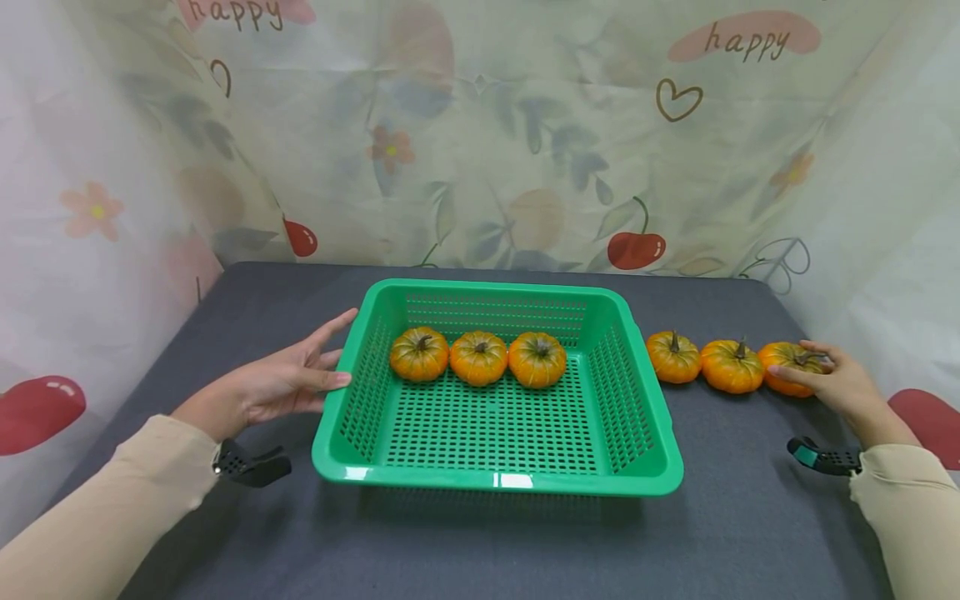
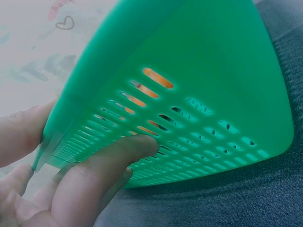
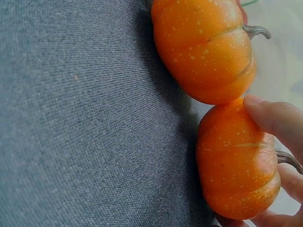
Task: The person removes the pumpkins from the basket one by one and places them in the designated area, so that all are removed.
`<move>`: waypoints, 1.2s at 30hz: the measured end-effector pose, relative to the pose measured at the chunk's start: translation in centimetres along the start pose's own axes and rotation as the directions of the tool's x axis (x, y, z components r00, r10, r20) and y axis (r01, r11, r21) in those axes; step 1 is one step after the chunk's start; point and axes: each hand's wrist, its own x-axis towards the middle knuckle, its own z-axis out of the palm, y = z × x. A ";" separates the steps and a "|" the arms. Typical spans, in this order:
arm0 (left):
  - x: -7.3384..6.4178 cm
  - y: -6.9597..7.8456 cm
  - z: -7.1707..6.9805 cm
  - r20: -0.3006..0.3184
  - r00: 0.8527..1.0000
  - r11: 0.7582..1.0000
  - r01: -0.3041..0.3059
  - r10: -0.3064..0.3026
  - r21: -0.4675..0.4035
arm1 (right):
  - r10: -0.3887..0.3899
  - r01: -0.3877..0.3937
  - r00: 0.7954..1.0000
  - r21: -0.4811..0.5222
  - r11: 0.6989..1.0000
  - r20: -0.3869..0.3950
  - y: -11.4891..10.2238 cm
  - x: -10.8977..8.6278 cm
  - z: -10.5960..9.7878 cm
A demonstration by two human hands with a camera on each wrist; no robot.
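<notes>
Three small orange pumpkins (image 1: 479, 358) sit in a row inside a green plastic basket (image 1: 495, 478), toward its back wall. My left hand (image 1: 288, 379) rests against the basket's left side with its fingers spread. In the left wrist view a fingertip (image 2: 144, 145) presses on the slotted outer wall. On the right, my right hand (image 1: 847, 383) grips the outermost pumpkin (image 1: 785, 367) of another row of three. Thumb and fingers lie around this pumpkin (image 3: 239, 161) in the right wrist view, its stem between them. The neighbouring pumpkin (image 3: 206, 47) touches it.
The middle pumpkin (image 1: 732, 367) and the left pumpkin (image 1: 673, 357) of the outside row stand on the dark grey tabletop (image 1: 495, 550), close to the basket's right rim. Patterned cloth (image 1: 480, 150) hangs behind the table and along both sides.
</notes>
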 end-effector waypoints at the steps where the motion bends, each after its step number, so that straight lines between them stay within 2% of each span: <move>1: 0.0 0.0 0.0 -0.001 1.000 1.000 0.000 0.000 0.000 | 0.002 -0.002 1.000 0.003 1.000 0.001 0.0 0.0 0.0; 18: 0.0 0.0 0.0 0.000 1.000 1.000 0.004 -0.004 -0.001 | 0.023 -0.023 1.000 0.026 0.999 0.011 0.0 0.0 -0.2; 26: 0.0 0.1 0.0 -0.001 1.000 1.000 0.001 -0.001 0.015 | 0.023 -0.026 0.999 0.107 0.994 0.031 -0.5 -0.3 -0.6; 32: 0.0 0.1 0.0 0.003 1.000 1.000 0.003 -0.003 0.008 | -0.013 0.018 0.999 0.124 0.992 -0.040 -1.6 -0.8 -1.4; 36: 0.0 0.1 0.0 0.004 1.000 1.000 0.004 -0.004 0.010 | -0.049 0.058 0.996 0.128 0.990 -0.072 -3.2 -1.3 -2.1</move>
